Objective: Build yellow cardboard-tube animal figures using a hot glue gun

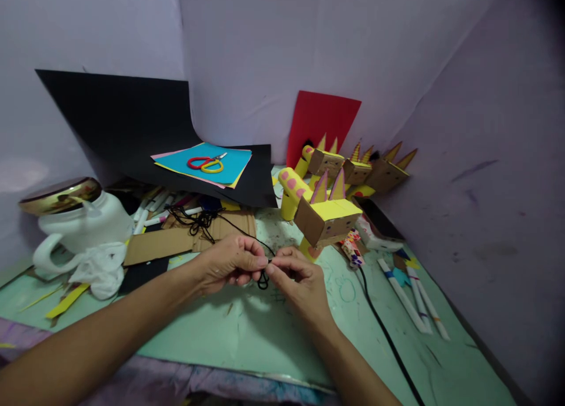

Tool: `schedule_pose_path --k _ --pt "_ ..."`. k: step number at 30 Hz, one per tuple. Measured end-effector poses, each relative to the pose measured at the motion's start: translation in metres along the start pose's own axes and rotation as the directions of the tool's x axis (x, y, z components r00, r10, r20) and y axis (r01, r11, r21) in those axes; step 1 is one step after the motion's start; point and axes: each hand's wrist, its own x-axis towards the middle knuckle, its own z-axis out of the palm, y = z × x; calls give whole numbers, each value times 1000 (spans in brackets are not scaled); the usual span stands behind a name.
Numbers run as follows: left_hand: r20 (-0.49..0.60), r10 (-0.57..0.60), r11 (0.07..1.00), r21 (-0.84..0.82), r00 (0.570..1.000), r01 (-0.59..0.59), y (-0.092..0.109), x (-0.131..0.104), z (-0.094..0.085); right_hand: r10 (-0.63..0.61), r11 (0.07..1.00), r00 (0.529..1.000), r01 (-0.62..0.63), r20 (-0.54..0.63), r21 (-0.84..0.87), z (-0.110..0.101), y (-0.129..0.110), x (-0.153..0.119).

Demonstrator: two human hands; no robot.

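Note:
My left hand [236, 263] and my right hand [300, 279] meet over the middle of the green table top, fingertips almost touching. Both pinch a black cord [263, 281], which forms a small loop hanging just below the fingers. From the pinch, the cord runs back and left to a loose tangle of black cord [198, 220] lying on cardboard. Right behind my right hand stands a cardboard animal figure [329, 220] with a box head, two pointed horns and a yellow spotted body. The exact spot where the cord is gripped is partly hidden by my fingers.
Similar horned figures [357, 172] stand behind, before a red sheet [322, 120]. Scissors [207, 163] lie on coloured paper [236, 153]. At left is a white mug [88, 223]; at right, markers [404, 297], a phone [379, 218] and a black cable [384, 329].

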Motion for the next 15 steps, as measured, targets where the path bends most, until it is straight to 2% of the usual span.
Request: schedule_pose_path --k 15 --pt "140 -39 992 -115 989 56 -8 6 -5 123 983 992 -122 1 133 2 1 1"
